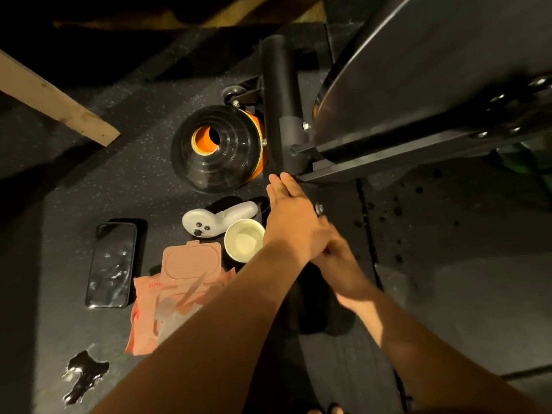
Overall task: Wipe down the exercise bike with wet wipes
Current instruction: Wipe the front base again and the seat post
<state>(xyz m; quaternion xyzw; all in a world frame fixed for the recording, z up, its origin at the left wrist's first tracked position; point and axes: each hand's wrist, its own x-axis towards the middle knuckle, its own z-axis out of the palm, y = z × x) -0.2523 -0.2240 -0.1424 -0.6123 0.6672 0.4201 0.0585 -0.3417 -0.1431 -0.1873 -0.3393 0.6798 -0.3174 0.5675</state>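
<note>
The black exercise bike fills the upper right, with its flywheel cover [418, 70] and its round floor stabiliser bar [279, 100]. My left hand [288, 207] reaches forward with straight fingers, the tips touching the bike's base frame where the bar meets it. My right hand [339, 259] lies just behind and partly under my left wrist, low by the frame. It is blurred, and I see no wipe in it. The pink wet wipes pack [176, 297] lies on the floor to the left, its lid [192, 258] flipped open and a wipe sticking up.
On the dark speckled floor lie a phone [112, 264], a white controller [218, 219] and a paper cup [245, 243]. A stack of black and orange cones [218, 147] stands beside the bar. There is a wooden plank [56, 100] at left and a wet spill [83, 375] at lower left.
</note>
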